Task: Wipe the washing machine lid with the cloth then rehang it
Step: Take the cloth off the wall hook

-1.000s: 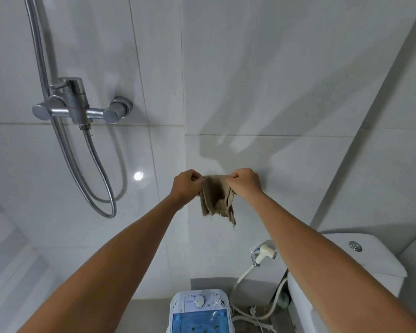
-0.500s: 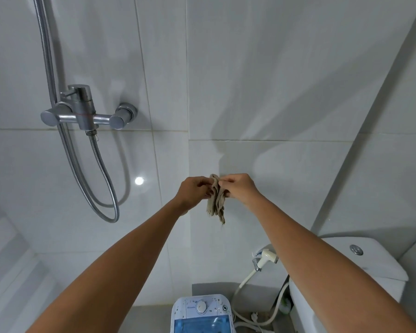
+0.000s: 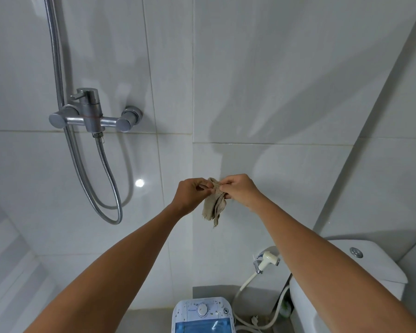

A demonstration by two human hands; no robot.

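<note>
No legible text anywhere; only blurred small print on the washing machine (image 3: 203,313) control panel, at 6 o'clock, unreadable.

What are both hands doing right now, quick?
Left hand: closed, pinching the top edge of the cloth.
Right hand: closed, pinching the same top edge of the cloth, held up near the tiled wall.

Pretty clearly a small home bathroom. White glossy wall tiles (image 3: 262,80) all around, a chrome shower mixer (image 3: 91,116) with its metal hose (image 3: 106,179) looping down, a toilet cistern (image 3: 360,263) with a bidet sprayer (image 3: 267,259) beside it, and 1 little top-load washing machine (image 3: 203,316) squeezed in below.
</note>
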